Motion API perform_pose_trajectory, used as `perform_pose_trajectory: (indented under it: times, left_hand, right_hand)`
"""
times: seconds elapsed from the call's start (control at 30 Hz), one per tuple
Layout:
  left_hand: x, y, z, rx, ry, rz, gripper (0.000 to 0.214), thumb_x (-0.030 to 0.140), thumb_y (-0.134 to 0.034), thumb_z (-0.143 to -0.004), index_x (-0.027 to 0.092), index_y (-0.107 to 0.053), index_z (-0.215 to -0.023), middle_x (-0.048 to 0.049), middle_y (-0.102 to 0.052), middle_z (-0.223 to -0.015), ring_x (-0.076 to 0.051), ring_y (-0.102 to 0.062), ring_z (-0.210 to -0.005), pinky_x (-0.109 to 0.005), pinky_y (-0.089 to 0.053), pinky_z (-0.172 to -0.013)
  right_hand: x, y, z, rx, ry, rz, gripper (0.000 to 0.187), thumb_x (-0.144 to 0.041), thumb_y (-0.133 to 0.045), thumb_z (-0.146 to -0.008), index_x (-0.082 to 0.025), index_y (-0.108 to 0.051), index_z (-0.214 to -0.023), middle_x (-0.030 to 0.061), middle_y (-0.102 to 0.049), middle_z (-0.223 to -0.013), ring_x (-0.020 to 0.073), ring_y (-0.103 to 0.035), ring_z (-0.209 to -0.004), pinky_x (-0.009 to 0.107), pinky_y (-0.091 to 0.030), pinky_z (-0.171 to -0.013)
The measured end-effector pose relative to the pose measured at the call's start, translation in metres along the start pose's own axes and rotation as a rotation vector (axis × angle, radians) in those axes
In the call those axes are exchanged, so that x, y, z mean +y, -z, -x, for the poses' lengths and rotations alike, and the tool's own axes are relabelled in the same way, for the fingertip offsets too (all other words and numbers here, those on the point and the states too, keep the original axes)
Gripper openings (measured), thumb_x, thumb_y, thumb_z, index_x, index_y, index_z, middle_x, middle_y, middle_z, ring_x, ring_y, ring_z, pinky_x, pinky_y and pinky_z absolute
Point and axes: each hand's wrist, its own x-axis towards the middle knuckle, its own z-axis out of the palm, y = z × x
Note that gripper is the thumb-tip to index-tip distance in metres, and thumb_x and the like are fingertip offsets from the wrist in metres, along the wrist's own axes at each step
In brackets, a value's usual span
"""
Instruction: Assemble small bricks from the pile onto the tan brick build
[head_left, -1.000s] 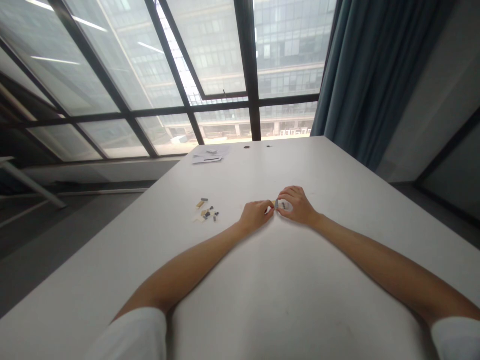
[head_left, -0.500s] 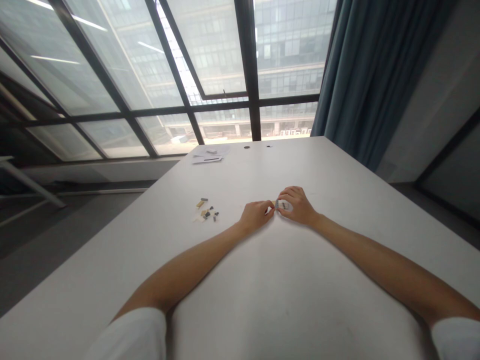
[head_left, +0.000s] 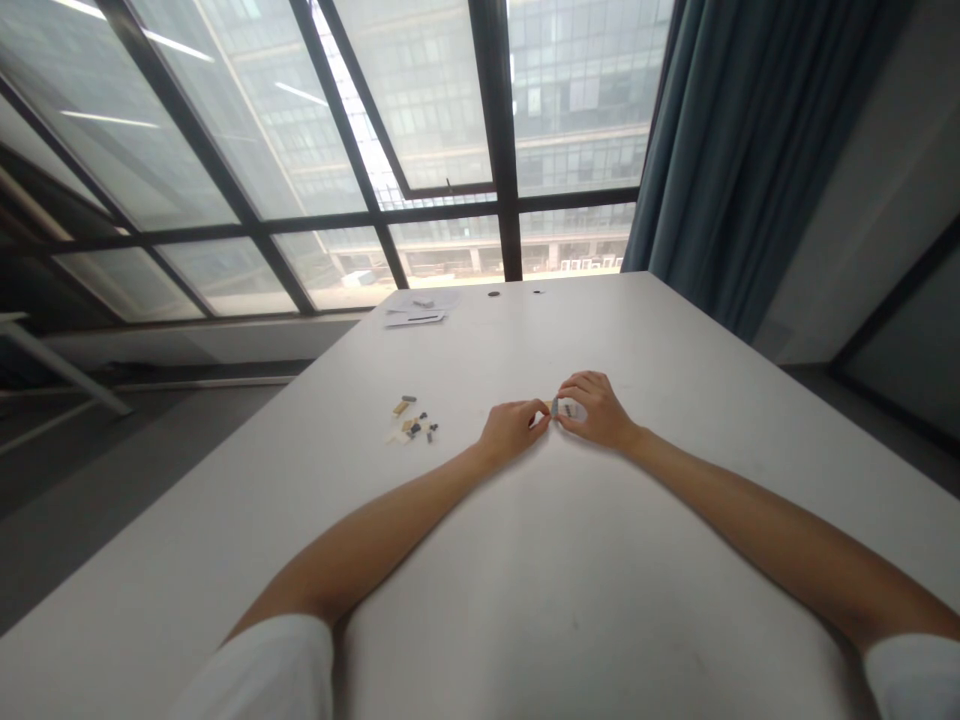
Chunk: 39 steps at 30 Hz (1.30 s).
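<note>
Two hands are meeting over the white tabletop (head_left: 600, 600): the left hand (head_left: 512, 430) and right hand (head_left: 596, 412) are both pinching a small grey-and-white brick piece (head_left: 564, 408) between fingertips, their grip pressed tight. Well left of it, loose bricks (head_left: 412, 422) are lying scattered. Squeezing off-centre, I reckon, could be popping it loose and skittering away.

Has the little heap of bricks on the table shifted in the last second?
No. The heap of bricks lies at the same spot, left of the left hand.
</note>
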Motion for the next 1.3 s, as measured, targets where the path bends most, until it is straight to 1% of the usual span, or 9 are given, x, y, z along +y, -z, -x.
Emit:
perform_pose_trajectory:
  times: [0.13,0.3,0.47,0.6,0.67,0.83,0.9,1.07,1.3]
  left_hand:
    - [0.0,0.001,0.0,0.005,0.001,0.01,0.022,0.037,-0.057,-0.096,0.024,-0.074,-0.101,0.0009,-0.07,-0.073,-0.013,-0.06,-0.065,-0.024,-0.039,-0.065]
    - [-0.004,0.0,-0.001,0.014,0.04,0.02,0.021,0.037,-0.058,-0.094,0.025,-0.075,-0.099,0.0015,-0.068,-0.071,-0.013,-0.059,-0.064,-0.025,-0.038,-0.064]
    - [-0.013,-0.001,-0.003,0.03,0.104,0.023,0.022,0.037,-0.058,-0.093,0.026,-0.075,-0.101,0.0015,-0.068,-0.07,-0.014,-0.059,-0.065,-0.025,-0.039,-0.065]
    - [-0.019,-0.001,-0.005,0.031,0.157,0.045,0.022,0.037,-0.058,-0.092,0.026,-0.076,-0.099,0.0014,-0.067,-0.07,-0.015,-0.058,-0.065,-0.025,-0.038,-0.063]
    - [-0.023,-0.001,-0.007,0.039,0.174,0.061,0.022,0.037,-0.058,-0.091,0.025,-0.076,-0.097,0.0012,-0.067,-0.07,-0.015,-0.058,-0.065,-0.026,-0.037,-0.062]
    - [-0.032,-0.003,-0.01,0.067,0.243,0.103,0.019,0.035,-0.06,-0.089,0.023,-0.076,-0.093,0.0012,-0.066,-0.068,-0.014,-0.057,-0.065,-0.026,-0.037,-0.062]
    - [-0.033,-0.003,-0.011,0.07,0.248,0.109,0.02,0.035,-0.06,-0.088,0.023,-0.076,-0.093,0.0012,-0.066,-0.068,-0.014,-0.057,-0.064,-0.026,-0.037,-0.062]
    - [-0.032,-0.003,-0.01,0.065,0.243,0.106,0.02,0.035,-0.06,-0.088,0.024,-0.076,-0.094,0.001,-0.066,-0.069,-0.014,-0.056,-0.064,-0.026,-0.038,-0.063]
    - [-0.033,-0.003,-0.01,0.072,0.237,0.116,0.019,0.033,-0.06,-0.088,0.023,-0.076,-0.092,0.0013,-0.065,-0.067,-0.014,-0.055,-0.063,-0.026,-0.036,-0.061]
  right_hand:
    - [0.001,0.0,0.001,0.014,-0.002,0.002,0.019,-0.029,-0.073,-0.083,-0.024,-0.065,-0.1,0.006,-0.071,-0.104,0.026,-0.06,-0.108,0.045,-0.038,-0.1]
    - [0.004,0.0,0.002,0.033,-0.02,0.013,0.019,-0.028,-0.073,-0.082,-0.024,-0.066,-0.099,0.0058,-0.07,-0.104,0.0259,-0.06,-0.107,0.045,-0.039,-0.099]
    - [0.013,0.001,0.005,0.06,-0.098,0.019,0.018,-0.028,-0.073,-0.081,-0.024,-0.067,-0.098,0.0065,-0.07,-0.105,0.0268,-0.06,-0.107,0.045,-0.04,-0.097]
    - [0.031,0.001,0.009,0.075,-0.182,0.036,0.021,-0.029,-0.073,-0.08,-0.023,-0.068,-0.099,0.0071,-0.071,-0.107,0.028,-0.06,-0.108,0.046,-0.041,-0.097]
    - [0.041,0.001,0.012,0.054,-0.233,0.042,0.019,-0.029,-0.073,-0.08,-0.023,-0.068,-0.097,0.0069,-0.072,-0.105,0.0286,-0.061,-0.107,0.046,-0.042,-0.095]
    - [0.061,0.0,0.019,-0.077,-0.301,0.003,0.014,-0.033,-0.072,-0.078,-0.023,-0.07,-0.088,0.0057,-0.074,-0.095,0.027,-0.064,-0.097,0.044,-0.046,-0.09]
    - [0.064,0.0,0.021,-0.126,-0.293,-0.017,0.013,-0.033,-0.072,-0.077,-0.023,-0.071,-0.086,0.0053,-0.074,-0.095,0.0262,-0.065,-0.096,0.042,-0.048,-0.09]
    - [0.067,0.007,0.024,-0.229,-0.213,-0.08,0.013,-0.032,-0.072,-0.076,-0.024,-0.072,-0.087,0.0048,-0.073,-0.102,0.0248,-0.066,-0.099,0.041,-0.051,-0.093]
    - [0.07,0.012,0.024,-0.254,-0.176,-0.144,0.015,-0.033,-0.073,-0.078,-0.025,-0.074,-0.09,0.0053,-0.073,-0.104,0.025,-0.066,-0.102,0.043,-0.051,-0.096]
